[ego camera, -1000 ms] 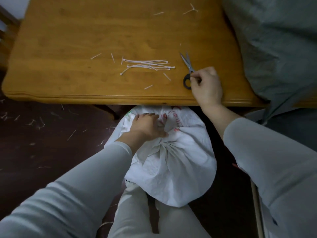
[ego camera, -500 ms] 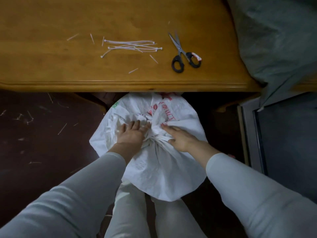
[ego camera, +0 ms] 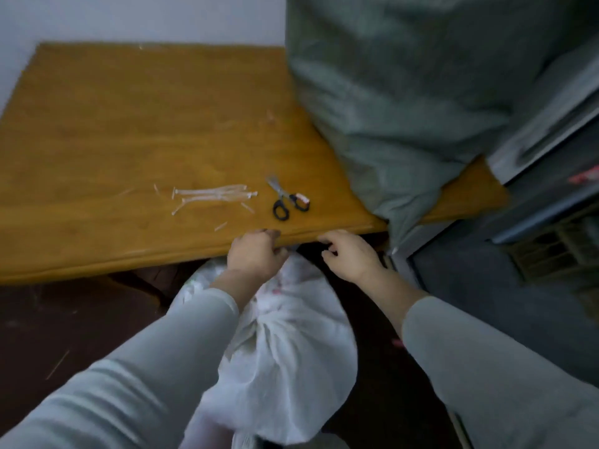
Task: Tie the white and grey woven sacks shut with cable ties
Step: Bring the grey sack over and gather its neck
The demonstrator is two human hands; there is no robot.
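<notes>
The white woven sack (ego camera: 291,361) stands on the floor below the table's front edge, its neck gathered into tight pleats. My left hand (ego camera: 254,256) hovers above the sack's top with fingers curled, fingertips at the table edge; motion blur hides whether it holds any fabric. My right hand (ego camera: 348,254) hangs beside it with loosely curled fingers and nothing in it. A bunch of white cable ties (ego camera: 214,196) lies on the wooden table (ego camera: 129,140). The grey woven sack (ego camera: 405,92) rests on the table's right part.
Black-handled scissors (ego camera: 287,202) lie right of the cable ties. Cut tie ends are scattered on the table and on the dark floor (ego camera: 58,335). A dark grey cabinet or appliance (ego camera: 518,286) stands to the right.
Both hands have left the sack's gathered neck and risen to the table's front edge. The view has lifted and swung right, which brings the grey sack and the wall into view.
</notes>
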